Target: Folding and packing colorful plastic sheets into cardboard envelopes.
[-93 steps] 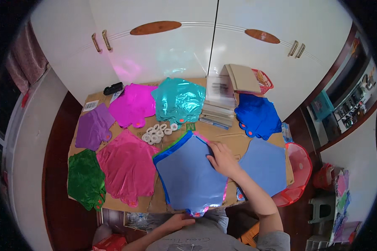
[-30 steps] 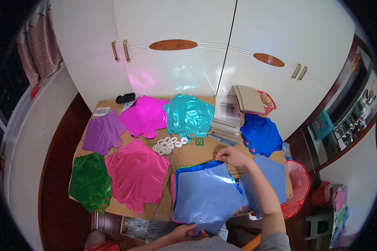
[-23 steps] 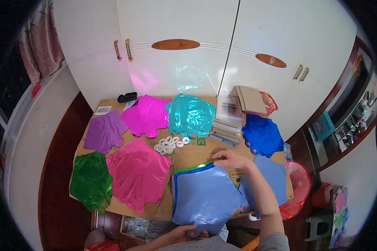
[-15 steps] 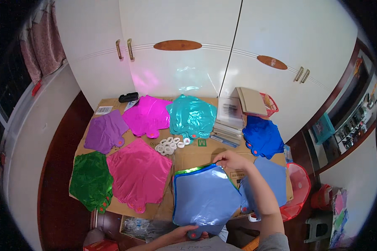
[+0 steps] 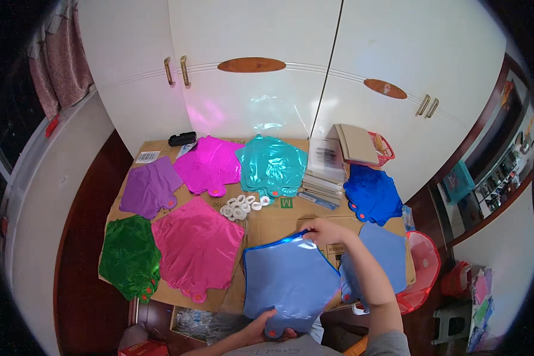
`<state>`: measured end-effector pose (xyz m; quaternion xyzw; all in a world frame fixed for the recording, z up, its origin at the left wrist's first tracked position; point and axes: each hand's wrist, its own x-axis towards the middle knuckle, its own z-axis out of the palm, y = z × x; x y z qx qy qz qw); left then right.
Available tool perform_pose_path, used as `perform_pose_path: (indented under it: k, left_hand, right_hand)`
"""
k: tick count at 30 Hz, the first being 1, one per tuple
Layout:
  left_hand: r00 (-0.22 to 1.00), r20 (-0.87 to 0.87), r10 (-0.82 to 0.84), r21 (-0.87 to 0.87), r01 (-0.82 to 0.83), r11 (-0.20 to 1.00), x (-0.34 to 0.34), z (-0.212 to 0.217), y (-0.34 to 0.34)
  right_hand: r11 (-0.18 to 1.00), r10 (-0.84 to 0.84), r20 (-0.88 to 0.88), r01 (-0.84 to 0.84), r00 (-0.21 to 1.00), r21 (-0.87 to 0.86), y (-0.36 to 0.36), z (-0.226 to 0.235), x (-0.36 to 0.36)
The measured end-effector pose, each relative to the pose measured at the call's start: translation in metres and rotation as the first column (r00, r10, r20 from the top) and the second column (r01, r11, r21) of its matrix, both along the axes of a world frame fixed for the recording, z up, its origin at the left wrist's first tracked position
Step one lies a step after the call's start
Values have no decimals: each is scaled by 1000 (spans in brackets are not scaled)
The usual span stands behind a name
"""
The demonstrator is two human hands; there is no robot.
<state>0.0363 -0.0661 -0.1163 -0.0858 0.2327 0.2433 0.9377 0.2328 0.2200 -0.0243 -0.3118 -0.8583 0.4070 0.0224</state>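
Note:
My right hand grips the top edge of a light blue foil balloon, flat and uninflated, over the near middle of the cardboard-covered table. My left hand pinches the same balloon at its bottom tail, close to my body. A second light blue foil balloon lies to the right, partly under my right forearm. Pink, green, purple, magenta, teal and dark blue foil balloons lie spread flat around it.
Several small white tape rolls sit mid-table. A stack of packets and a brown book stands at the back right, a black object at the back left. A red basket hangs off the right edge. White cupboard doors rise behind.
The light blue balloon that lay flat under my right hand has been lifted and drawn toward me, its top edge now lower and my left hand holding its tail.

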Motion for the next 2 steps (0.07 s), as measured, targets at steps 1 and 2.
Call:
perform_pose_path:
  k: [1,2]
  left_hand:
    - [1000,-26,7,13,-6,1000,1,-6,-3]
    - [999,-52,13,25,-12,1000,3,-20,-10]
  right_hand:
    - [1000,-3,48,4,999,-11,-1,3,-2]
    - [1000,-6,96,8,995,-21,-1,9,-5]
